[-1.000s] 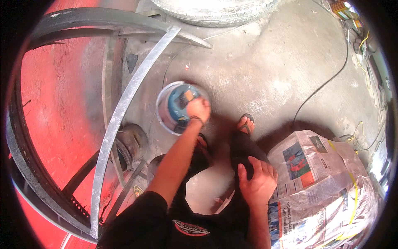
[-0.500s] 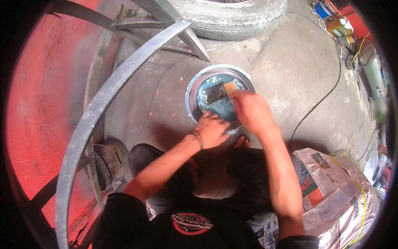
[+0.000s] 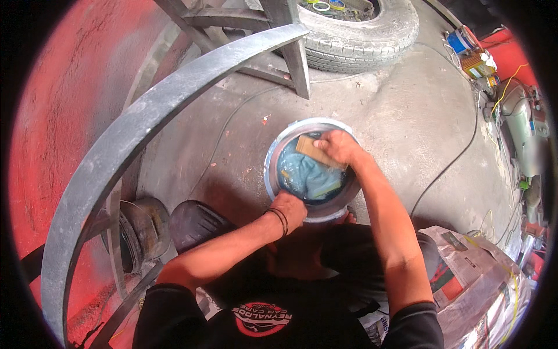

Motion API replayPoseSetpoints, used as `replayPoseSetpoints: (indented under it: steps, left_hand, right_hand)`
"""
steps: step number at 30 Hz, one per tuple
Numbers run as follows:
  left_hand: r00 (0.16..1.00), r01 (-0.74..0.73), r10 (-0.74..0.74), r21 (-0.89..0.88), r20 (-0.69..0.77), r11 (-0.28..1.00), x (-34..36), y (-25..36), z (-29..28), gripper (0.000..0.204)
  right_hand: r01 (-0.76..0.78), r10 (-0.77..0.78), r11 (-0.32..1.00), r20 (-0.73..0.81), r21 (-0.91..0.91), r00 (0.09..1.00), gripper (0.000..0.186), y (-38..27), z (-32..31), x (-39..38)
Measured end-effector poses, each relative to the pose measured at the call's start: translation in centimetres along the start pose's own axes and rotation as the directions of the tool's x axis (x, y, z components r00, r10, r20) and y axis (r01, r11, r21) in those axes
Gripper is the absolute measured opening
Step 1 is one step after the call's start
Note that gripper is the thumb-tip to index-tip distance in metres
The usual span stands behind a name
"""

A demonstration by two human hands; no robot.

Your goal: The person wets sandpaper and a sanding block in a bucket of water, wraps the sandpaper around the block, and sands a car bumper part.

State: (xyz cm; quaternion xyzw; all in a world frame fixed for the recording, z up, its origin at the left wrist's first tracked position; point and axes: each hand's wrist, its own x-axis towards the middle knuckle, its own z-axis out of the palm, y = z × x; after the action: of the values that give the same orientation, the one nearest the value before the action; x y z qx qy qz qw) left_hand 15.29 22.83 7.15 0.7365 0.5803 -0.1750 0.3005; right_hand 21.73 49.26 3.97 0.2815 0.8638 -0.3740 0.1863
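A basin (image 3: 273, 168) sits on the floor between the hands: left hand (image 3: 289, 210) grips its near rim, right hand (image 3: 337, 146) clamps a tan block (image 3: 311, 150) inside.

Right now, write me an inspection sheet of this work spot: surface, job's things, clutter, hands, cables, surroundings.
Surface: bare grey concrete floor, stained and dusty.
Job's things: round metal basin on the floor, holding a blue cloth and a tan flat block.
Clutter: newspaper sheets at lower right; tools and a blue container at upper right.
Hands: left hand grips the basin's near rim; right hand is inside the basin, on the block.
Cables: black cable runs right of the basin; thin grey cable to its left; yellow wire by the tools.
Surroundings: tyre beyond, curved grey metal frame, red panel at left.
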Motion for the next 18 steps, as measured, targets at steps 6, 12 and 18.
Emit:
replayPoseSetpoints:
  steps: [6, 12, 18]
  left_hand:
    - [0.908, 0.107, -0.383, -0.793, -0.167, 0.599, 0.0, -4.5, -1.4, 0.067]
    - [0.845, -0.133, -0.512, -0.868, 0.153, -0.478, 2.7, -4.7, -3.4, 0.069]
    - [0.841, -0.392, -0.533, -0.785, -0.094, -0.479, 4.7, -4.9, -2.9, 0.034]
  right_hand:
    - [-0.057, 0.107, 0.961, -0.174, 0.271, 0.979, 0.05, -1.0, 4.0, -3.4]
    - [-0.135, 0.345, 0.612, -0.109, 0.779, 0.932, 0.073, -4.5, 5.3, -8.2]
    - [-0.06, 0.257, 0.524, -0.09, 0.85, 0.962, 0.089, -5.5, 3.9, -10.9]
